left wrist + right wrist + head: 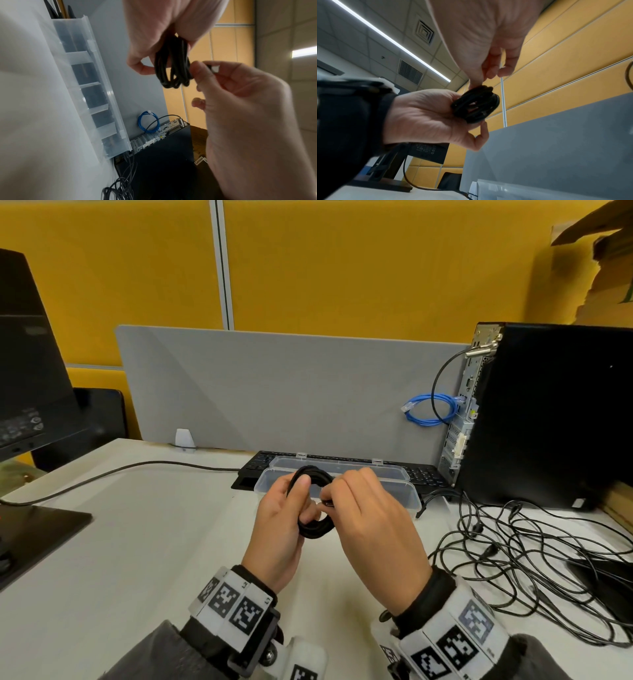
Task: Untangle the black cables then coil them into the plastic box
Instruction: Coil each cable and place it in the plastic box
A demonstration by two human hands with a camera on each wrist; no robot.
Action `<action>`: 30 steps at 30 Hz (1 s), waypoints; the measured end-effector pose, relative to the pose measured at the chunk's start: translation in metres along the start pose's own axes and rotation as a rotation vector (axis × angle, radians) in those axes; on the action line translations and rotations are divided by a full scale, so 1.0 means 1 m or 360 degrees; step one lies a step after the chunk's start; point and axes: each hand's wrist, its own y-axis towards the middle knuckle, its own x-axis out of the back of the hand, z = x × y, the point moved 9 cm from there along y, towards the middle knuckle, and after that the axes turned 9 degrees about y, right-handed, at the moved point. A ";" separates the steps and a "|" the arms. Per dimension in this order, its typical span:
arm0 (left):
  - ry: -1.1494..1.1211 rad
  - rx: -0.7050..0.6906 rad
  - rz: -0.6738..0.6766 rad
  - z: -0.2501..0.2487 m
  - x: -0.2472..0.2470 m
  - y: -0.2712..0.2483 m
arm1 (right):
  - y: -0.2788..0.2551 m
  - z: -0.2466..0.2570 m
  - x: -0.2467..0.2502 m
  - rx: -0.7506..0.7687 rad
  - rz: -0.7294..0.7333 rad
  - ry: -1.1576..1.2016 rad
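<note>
White bench carries one clear plastic box, lid open, at frame centre, and one loose tangle of black cables at lower right; their number cannot be counted. One coiled cable is held above the bench: left hand grips the loops, right hand pinches its connector end. Coiling appears near complete; next, tuck the end and lay the coil in the box.

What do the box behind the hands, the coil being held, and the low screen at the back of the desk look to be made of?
Box: clear plastic, slightly frosted; the keyboard shows through its walls.
Coiled cable: matte black sheath, probably rubber or PVC; it bends into tight loops without kinking.
Desk screen: grey with a dull, even surface, likely felt or fabric over a board; the weave is too fine to confirm.
</note>
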 end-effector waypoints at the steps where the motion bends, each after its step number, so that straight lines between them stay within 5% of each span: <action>1: 0.0010 -0.0005 -0.0029 -0.001 0.002 0.001 | 0.000 0.004 0.003 0.0039 -0.0029 0.0046; 4: 0.0088 -0.0063 -0.0127 -0.005 0.009 0.001 | 0.000 0.008 0.007 0.0105 -0.0089 0.0205; 8: 0.0202 -0.0153 -0.0233 -0.008 0.017 0.001 | -0.003 -0.009 -0.016 -0.0191 0.0133 0.0183; 24: 0.0501 -0.0223 0.0043 -0.017 -0.003 -0.008 | -0.019 -0.033 -0.047 -0.0583 0.1035 0.0547; 27: 0.0585 -0.0192 0.0136 -0.012 -0.007 -0.007 | -0.032 -0.034 -0.066 -0.0703 0.1217 0.0858; 30: 0.0588 -0.0157 0.0222 -0.012 -0.010 -0.006 | -0.030 -0.036 -0.063 -0.0962 0.1084 0.1317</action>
